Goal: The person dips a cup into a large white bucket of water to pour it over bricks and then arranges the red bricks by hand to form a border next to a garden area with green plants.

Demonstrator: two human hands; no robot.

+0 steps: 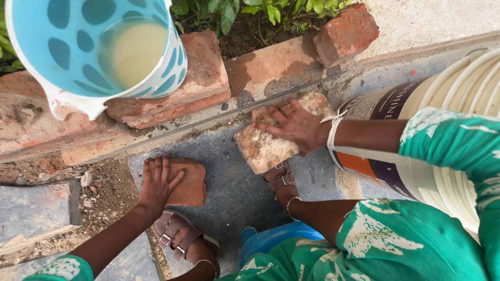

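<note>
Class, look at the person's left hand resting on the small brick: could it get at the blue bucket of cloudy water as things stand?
Probably yes. The left hand lies flat on the small brick, holding nothing, and only bare ground and low bricks lie between it and the blue bucket.

Outdoor yard or garden edge of a home, prob. a washing/work spot on the ground. Shown by: grey stone paving [234, 192] at centre, rough red brick border [203, 78] across the upper frame, green plants [229, 10] in soil at top, loose dirt [109, 192] lower left, 2 plastic buckets w/ sandalled feet nearby.
</note>
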